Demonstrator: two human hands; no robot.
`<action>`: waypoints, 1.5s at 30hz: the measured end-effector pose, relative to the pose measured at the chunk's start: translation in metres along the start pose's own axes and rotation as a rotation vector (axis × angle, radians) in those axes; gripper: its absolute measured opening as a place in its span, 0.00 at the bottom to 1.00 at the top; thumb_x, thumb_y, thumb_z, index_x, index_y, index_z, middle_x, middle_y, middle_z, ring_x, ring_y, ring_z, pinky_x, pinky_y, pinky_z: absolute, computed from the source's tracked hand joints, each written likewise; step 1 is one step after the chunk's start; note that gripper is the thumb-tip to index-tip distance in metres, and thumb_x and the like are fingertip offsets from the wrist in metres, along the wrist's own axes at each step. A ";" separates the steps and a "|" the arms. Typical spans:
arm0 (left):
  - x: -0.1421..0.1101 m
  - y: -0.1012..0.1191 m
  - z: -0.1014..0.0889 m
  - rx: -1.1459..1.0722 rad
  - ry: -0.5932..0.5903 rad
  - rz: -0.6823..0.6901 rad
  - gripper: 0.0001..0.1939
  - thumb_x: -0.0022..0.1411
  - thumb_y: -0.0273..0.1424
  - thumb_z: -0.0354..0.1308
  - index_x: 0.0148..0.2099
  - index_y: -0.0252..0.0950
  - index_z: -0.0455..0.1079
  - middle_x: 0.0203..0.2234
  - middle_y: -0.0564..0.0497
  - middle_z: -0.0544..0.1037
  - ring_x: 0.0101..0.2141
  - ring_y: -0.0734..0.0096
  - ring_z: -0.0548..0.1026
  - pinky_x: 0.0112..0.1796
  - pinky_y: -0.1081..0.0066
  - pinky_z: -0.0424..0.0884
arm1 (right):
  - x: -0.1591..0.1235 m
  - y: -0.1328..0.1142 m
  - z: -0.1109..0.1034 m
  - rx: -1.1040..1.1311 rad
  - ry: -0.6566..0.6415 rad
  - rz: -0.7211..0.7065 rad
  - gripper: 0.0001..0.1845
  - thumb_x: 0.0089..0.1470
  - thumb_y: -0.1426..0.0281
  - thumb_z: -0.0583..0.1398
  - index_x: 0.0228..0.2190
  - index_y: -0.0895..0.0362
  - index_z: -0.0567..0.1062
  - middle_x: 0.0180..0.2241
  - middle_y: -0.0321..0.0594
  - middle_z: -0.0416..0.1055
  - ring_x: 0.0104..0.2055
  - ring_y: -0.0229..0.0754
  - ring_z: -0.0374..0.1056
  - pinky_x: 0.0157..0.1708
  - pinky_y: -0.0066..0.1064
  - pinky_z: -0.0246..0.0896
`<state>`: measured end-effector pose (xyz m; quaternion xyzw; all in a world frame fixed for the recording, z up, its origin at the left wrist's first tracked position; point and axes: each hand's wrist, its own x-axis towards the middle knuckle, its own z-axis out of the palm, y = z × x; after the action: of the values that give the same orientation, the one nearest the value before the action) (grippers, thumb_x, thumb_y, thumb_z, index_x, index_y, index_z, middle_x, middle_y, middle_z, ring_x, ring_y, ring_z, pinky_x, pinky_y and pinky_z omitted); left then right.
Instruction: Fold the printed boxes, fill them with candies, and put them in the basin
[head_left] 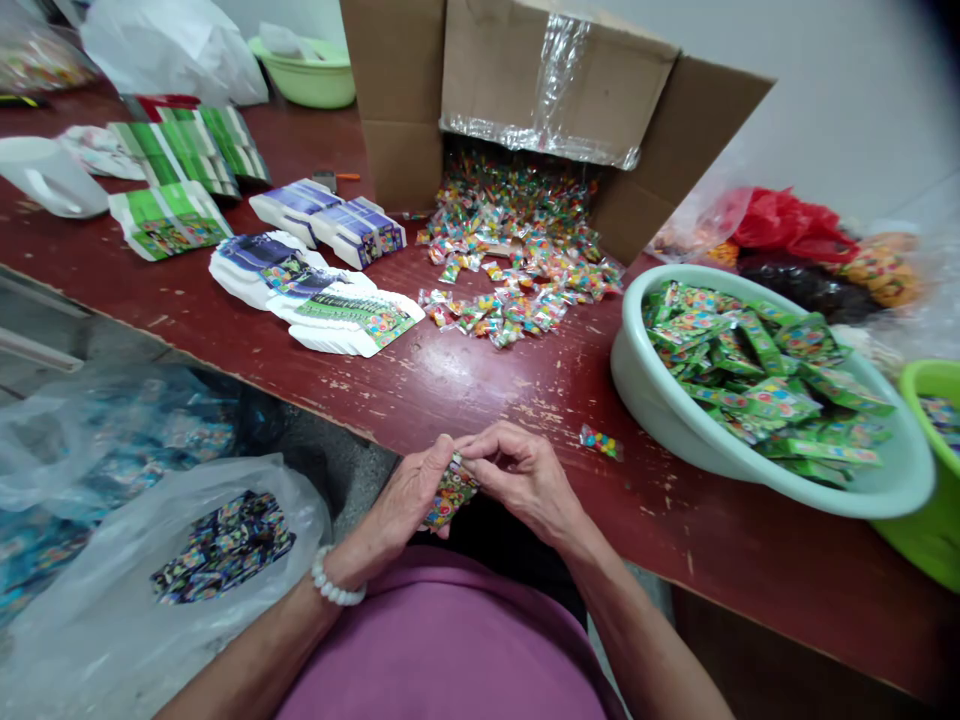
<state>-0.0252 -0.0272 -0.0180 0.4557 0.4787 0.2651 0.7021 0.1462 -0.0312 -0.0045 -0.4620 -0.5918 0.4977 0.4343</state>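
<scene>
Gripping a printed packet, left hand, right hand, lettering unreadable

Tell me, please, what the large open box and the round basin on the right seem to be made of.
The open box looks like matte brown corrugated cardboard, judging by its folded, dull flaps. The basin looks like moulded pale green plastic, with a smooth, slightly glossy surface and a rounded rim.

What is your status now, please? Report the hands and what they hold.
Left hand and right hand both on small printed packet. Loose candy packet near right hand. Basin of green packets further right.
</scene>
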 end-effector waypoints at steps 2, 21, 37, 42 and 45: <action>0.003 0.000 -0.001 -0.068 0.027 -0.014 0.40 0.64 0.60 0.45 0.60 0.33 0.73 0.24 0.48 0.76 0.18 0.72 0.71 0.17 0.75 0.69 | 0.000 0.000 0.004 0.127 -0.008 0.072 0.08 0.58 0.64 0.64 0.36 0.51 0.84 0.40 0.40 0.80 0.39 0.42 0.74 0.40 0.33 0.70; 0.015 -0.002 -0.019 -0.171 0.051 -0.029 0.39 0.66 0.59 0.45 0.63 0.34 0.70 0.21 0.48 0.77 0.16 0.73 0.72 0.16 0.77 0.66 | 0.022 0.014 0.014 0.258 0.102 0.342 0.13 0.46 0.59 0.71 0.25 0.55 0.79 0.27 0.38 0.76 0.27 0.39 0.69 0.30 0.33 0.67; 0.019 0.002 -0.019 -0.118 0.095 0.023 0.37 0.64 0.59 0.48 0.61 0.38 0.72 0.37 0.45 0.81 0.22 0.73 0.72 0.20 0.75 0.70 | 0.018 0.007 0.015 -0.468 0.000 -0.291 0.05 0.62 0.72 0.59 0.34 0.52 0.76 0.36 0.41 0.78 0.40 0.44 0.71 0.45 0.38 0.63; 0.009 0.004 -0.015 -0.334 0.070 -0.035 0.26 0.62 0.52 0.59 0.56 0.43 0.70 0.37 0.51 0.77 0.29 0.71 0.76 0.30 0.72 0.75 | 0.061 0.022 -0.017 -0.396 0.161 -0.112 0.08 0.63 0.65 0.58 0.39 0.53 0.76 0.36 0.39 0.76 0.36 0.42 0.71 0.39 0.34 0.66; -0.001 -0.002 -0.014 -0.465 -0.025 -0.129 0.23 0.58 0.44 0.67 0.52 0.42 0.70 0.33 0.53 0.76 0.31 0.70 0.77 0.33 0.72 0.73 | 0.103 0.046 -0.047 -0.641 0.341 -0.150 0.20 0.56 0.67 0.62 0.51 0.55 0.74 0.50 0.48 0.74 0.49 0.50 0.70 0.49 0.41 0.65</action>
<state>-0.0381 -0.0235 -0.0208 0.2538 0.4242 0.3171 0.8094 0.1774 0.0821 -0.0387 -0.6063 -0.6690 0.1698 0.3949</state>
